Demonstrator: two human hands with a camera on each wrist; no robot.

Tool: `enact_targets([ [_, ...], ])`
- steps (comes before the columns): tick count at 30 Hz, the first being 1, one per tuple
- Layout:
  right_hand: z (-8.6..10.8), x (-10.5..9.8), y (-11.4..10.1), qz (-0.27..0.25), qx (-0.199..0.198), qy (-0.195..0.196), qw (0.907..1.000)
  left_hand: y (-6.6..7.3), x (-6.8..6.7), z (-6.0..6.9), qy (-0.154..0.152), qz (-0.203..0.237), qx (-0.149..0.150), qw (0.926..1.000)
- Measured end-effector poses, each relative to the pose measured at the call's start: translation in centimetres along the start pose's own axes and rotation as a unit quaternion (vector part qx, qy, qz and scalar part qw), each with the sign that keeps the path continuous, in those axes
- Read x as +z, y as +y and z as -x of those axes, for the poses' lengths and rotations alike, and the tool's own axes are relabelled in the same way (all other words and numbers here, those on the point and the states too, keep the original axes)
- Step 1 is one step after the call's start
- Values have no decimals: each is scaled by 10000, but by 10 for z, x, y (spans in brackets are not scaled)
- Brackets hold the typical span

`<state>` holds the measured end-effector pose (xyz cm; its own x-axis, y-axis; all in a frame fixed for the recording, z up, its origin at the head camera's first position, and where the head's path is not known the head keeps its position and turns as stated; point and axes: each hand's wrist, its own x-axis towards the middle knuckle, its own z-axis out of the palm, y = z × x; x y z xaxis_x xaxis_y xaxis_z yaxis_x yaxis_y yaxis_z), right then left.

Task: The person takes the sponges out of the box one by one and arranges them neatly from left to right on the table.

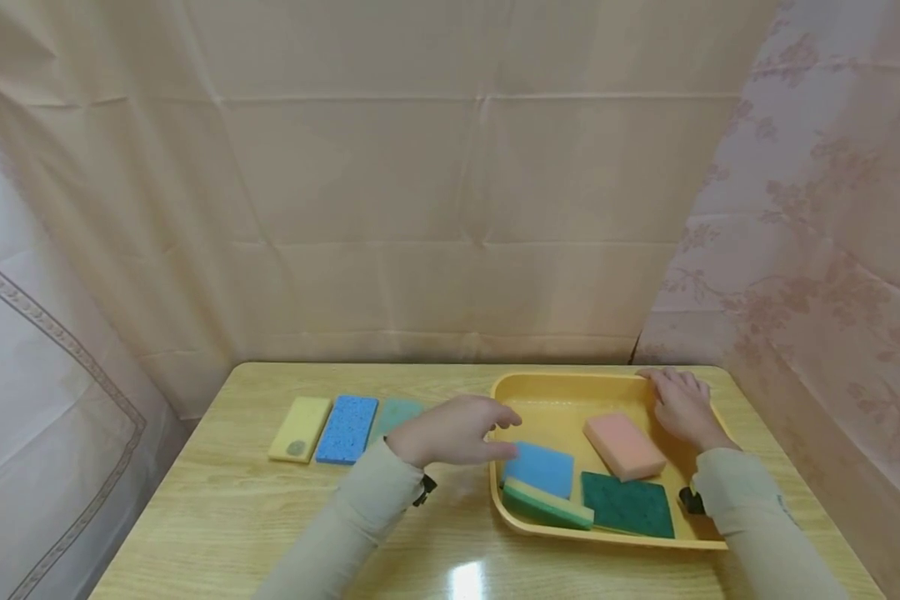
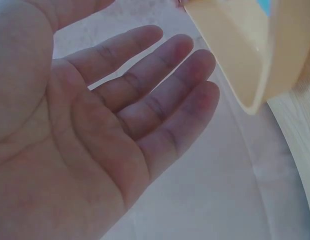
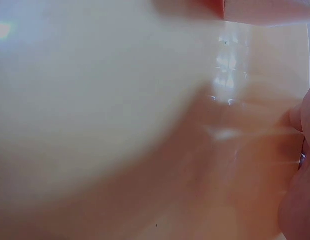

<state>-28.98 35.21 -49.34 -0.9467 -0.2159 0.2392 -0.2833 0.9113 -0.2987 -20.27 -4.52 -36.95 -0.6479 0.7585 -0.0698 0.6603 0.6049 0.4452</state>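
A yellow plastic tray (image 1: 547, 398) stands on the right part of the table. Inside it lie a pink sponge (image 1: 625, 447), a blue sponge (image 1: 543, 469), a dark green scouring pad (image 1: 627, 505) and a yellow-and-green sponge (image 1: 547, 505) leaning by the near left wall. My right hand (image 1: 686, 408) grips the tray's rim at the far right corner; its fingers go over the edge, partly hidden. Beside the left rim hovers my left hand (image 1: 457, 429), fingers spread and holding nothing. The left wrist view shows its palm (image 2: 95, 130) with the fingertips apart from the tray.
Left of the tray, a yellow sponge (image 1: 301, 427), a speckled blue sponge (image 1: 347, 429) and a pale green sponge (image 1: 397, 414) lie in a row on the wooden table (image 1: 217, 500). My left hand partly covers the pale green one. Curtains (image 1: 450, 208) hang behind.
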Motion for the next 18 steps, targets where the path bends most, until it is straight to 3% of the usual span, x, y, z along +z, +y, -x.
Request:
enact_targets([
  [8, 2, 1, 1, -72, -26, -44, 10000, 17, 4, -20, -610, -218, 135, 9978],
  [11, 3, 1, 1, -82, -65, -11, 9999, 24, 7, -26, -859, -112, 96, 9962],
  [18, 0, 0, 4, -31, -96, 30, 9999, 37, 19, -40, -1165, -397, 345, 9918],
])
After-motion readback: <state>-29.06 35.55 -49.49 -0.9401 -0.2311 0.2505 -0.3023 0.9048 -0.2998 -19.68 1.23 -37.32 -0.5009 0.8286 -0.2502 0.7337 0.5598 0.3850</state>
